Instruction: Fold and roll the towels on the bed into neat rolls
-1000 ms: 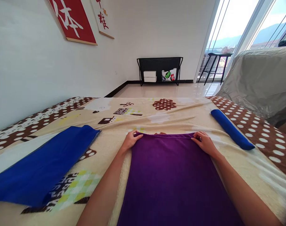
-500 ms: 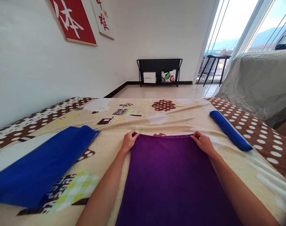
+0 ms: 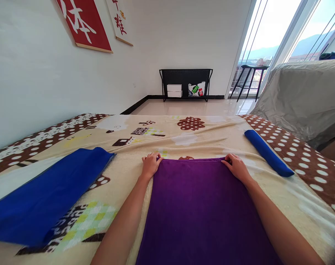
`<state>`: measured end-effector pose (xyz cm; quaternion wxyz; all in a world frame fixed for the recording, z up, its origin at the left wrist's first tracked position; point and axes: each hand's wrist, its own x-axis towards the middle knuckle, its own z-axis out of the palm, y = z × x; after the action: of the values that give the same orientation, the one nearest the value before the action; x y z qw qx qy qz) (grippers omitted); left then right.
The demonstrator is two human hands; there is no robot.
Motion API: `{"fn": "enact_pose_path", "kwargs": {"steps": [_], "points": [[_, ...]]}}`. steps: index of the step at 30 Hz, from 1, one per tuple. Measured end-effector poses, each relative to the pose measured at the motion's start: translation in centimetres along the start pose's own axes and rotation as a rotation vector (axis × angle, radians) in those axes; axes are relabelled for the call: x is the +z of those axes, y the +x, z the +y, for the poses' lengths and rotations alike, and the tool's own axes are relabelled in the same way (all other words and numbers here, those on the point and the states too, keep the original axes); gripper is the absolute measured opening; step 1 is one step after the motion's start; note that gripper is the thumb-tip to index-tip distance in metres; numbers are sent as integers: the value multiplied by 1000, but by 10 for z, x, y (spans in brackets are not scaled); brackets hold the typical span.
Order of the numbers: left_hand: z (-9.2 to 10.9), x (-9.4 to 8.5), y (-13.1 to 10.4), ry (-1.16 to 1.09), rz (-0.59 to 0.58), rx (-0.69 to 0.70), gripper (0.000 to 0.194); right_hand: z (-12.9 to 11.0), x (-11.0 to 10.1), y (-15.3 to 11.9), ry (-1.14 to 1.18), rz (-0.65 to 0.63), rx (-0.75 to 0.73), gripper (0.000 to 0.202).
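The left hand (image 3: 151, 165) and the right hand (image 3: 236, 167) each pinch a far corner of the purple cloth (image 3: 206, 206), which lies flat on the bed (image 3: 184, 139), with a blue cloth (image 3: 51, 191) to its left and a blue roll (image 3: 268, 152) to its right.

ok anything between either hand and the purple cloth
Nothing visible: the left hand and right hand each hold a far corner of the purple cloth. The blue cloth and blue bundle lie off to either side.
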<state>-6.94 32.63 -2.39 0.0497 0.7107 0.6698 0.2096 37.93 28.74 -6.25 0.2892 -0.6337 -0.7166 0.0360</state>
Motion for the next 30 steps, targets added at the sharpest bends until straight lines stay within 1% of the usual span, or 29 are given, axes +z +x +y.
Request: {"fn": "enact_pose_path", "kwargs": {"steps": [3, 5, 7, 8, 10, 12, 14, 15, 16, 18, 22, 24, 27, 30], "points": [[0, -15, -6, 52, 58, -32, 28, 0, -15, -3, 4, 37, 14, 35], [7, -30, -11, 63, 109, -40, 26, -7, -29, -4, 2, 74, 19, 37], [24, -40, -19, 49, 128, 16, 32, -26, -38, -5, 6, 86, -20, 40], [36, -42, -24, 34, 112, 81, 36, -41, -40, -6, 11, 69, -62, 43], [66, -38, -39, 0, 25, 267, 42, -75, -33, -11, 27, -13, -184, 49], [94, -24, -56, -25, -96, 460, 49, -108, -16, -20, 36, -131, -314, 57], [110, -7, -70, -31, -196, 580, 55, -129, 2, -29, 30, -235, -397, 61], [113, 0, -75, -28, -227, 602, 56, -132, 8, -33, 21, -269, -408, 62], [111, 5, -78, -22, -244, 603, 56, -131, 13, -36, 9, -288, -399, 62], [98, 9, -77, -2, -243, 555, 54, -115, 16, -37, -24, -291, -331, 63], [56, 4, -66, 55, -167, 341, 54, -64, 6, -30, -103, -232, -112, 70], [39, 2, -61, 85, -128, 229, 57, -45, 3, -28, -132, -208, -27, 73], [27, 5, -61, 118, -87, 117, 62, -33, 6, -27, -154, -191, 38, 74], [26, 9, -62, 137, -65, 68, 64, -34, 11, -28, -161, -169, 80, 74]]}}
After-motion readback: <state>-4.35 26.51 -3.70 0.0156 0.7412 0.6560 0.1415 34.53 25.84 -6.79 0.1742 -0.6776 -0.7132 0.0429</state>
